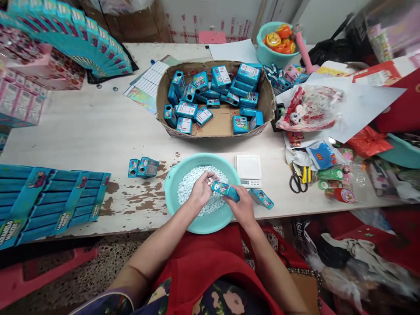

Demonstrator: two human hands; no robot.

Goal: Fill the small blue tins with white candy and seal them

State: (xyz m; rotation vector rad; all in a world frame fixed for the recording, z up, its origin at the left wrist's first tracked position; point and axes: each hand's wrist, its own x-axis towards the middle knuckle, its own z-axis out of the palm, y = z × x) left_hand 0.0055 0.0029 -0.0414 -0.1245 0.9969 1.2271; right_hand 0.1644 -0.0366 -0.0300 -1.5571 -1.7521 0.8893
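**Red apron (203, 271) nearest, hands meeting at a blue box (221, 188)**

The red apron lies nearest the camera, with the forearms reaching past it to a turquoise basin (171, 203) at the front edge of the desk (82, 118). Small white pieces (188, 186) are heaped inside the basin.

The right hand (243, 208) has its grip closed around the blue box, thumb on the near side, holding it tilted above the pieces. The left hand (199, 192) is cupped palm up, its grip loosely curled and partly open, with a few white pieces at the fingers, right by the left end of the box. Whether those fingers touch the box cannot be told.

Just right of the basin are a white scale (248, 167) and another box (261, 199) lying on its side. Two boxes (143, 168) stand left of the basin. Beyond it, a cardboard tray (216, 120) holds many more blue boxes, and black-handled scissors (298, 183) lie farther right.
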